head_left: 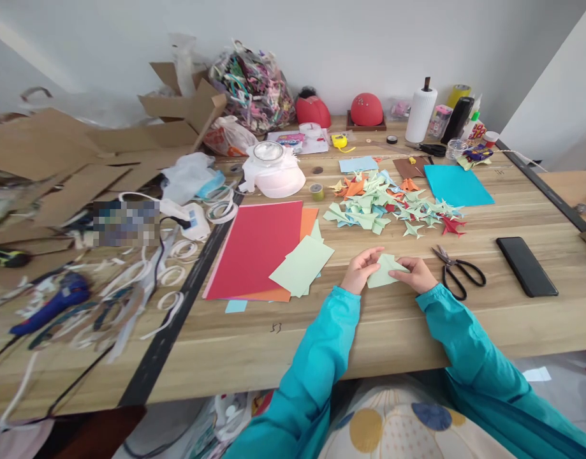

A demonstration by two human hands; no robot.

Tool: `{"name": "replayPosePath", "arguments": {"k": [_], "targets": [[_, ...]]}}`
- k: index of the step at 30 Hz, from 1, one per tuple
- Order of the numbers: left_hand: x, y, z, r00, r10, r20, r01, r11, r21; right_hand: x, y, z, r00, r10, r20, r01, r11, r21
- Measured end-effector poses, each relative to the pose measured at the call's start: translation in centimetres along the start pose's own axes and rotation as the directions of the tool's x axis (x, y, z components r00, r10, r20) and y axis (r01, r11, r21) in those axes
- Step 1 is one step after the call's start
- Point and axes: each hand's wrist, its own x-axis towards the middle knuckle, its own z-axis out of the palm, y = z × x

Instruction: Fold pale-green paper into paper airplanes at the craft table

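Between both hands is a pale green sheet of paper (382, 274), partly folded, close above the table. My left hand (362, 269) grips its left side with thumb and fingers. At its right side my right hand (416, 275) pinches the paper. To the left lie pale green paper sheets (302, 264), partly over a red sheet (261, 245) and an orange one. Black-handled scissors (458, 271) rest just right of my right hand. Beyond my hands spreads a heap of folded paper figures (379, 201), mostly pale green, with some orange, blue and red.
A black phone (527, 266) lies at the right. Behind are a blue sheet (459, 185), a yellow tape measure (339, 141) and a white bottle (421, 115). Leftward, past a black strip (178, 319), are a blue glue gun (53, 305), cords and cardboard boxes (48, 140).
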Motion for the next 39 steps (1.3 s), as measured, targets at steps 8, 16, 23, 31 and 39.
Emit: {"name": "replayPosePath", "arguments": {"k": [8, 16, 23, 31, 39], "targets": [[-0.13, -0.13, 0.08, 0.980, -0.120, 0.159, 0.107, 0.990, 0.090, 0.51, 0.34, -0.31, 0.960, -0.009, -0.279, 0.069, 0.977, 0.204], [-0.01, -0.24, 0.18, 0.994, -0.098, 0.049, 0.100, 0.994, -0.035, 0.29, 0.11, 0.43, 0.993, -0.018, -0.116, 0.044, 0.973, 0.226], [-0.33, -0.39, 0.60, 0.978, -0.104, 0.181, 0.088, 0.992, 0.095, 0.11, 0.17, 0.41, 0.986, -0.007, -0.164, 0.020, 0.997, 0.081], [-0.28, -0.74, 0.66, 0.975, -0.104, 0.196, 0.056, 0.970, 0.235, 0.00, -0.19, 0.30, 0.989, 0.042, -0.145, -0.032, 0.997, 0.072], [-0.47, -0.64, 0.73, 0.984, -0.040, 0.173, -0.023, 0.938, 0.346, 0.41, 0.54, 0.18, 0.987, 0.118, -0.111, -0.103, 0.985, 0.135]]}}
